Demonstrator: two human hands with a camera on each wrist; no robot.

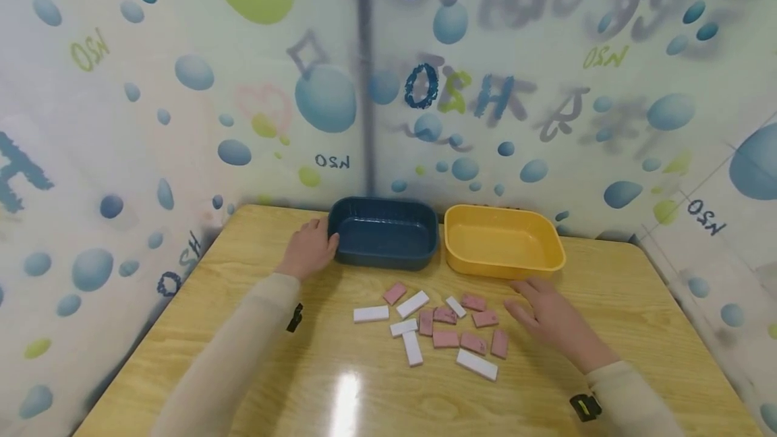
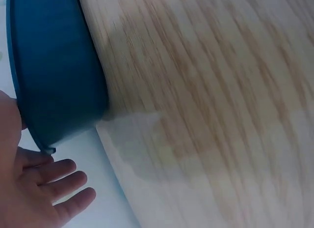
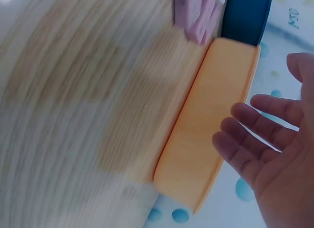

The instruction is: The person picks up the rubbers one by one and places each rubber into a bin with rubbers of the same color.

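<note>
In the head view my left hand [image 1: 308, 249] holds the left end of a dark blue plastic bin [image 1: 388, 261], its thumb over the rim. The left wrist view has the fingers [image 2: 66, 186] loosely extended outside the bin's corner. My right hand [image 1: 549, 319] is in front of a yellow bin [image 1: 504, 267], holding nothing. Its fingers [image 3: 257, 122] are spread and slightly bent, overlapping the bin's far edge in the right wrist view. Between the hands and nearer the person lie small flat pink blocks [image 1: 446, 338] and longer white blocks [image 1: 477, 364], several of each.
Both bins stand side by side at the back of a wooden table [image 1: 291, 396], close to a patterned wall covering [image 1: 279, 100]. A small black device [image 1: 585, 407] sits by the right sleeve, another [image 1: 294, 317] by the left.
</note>
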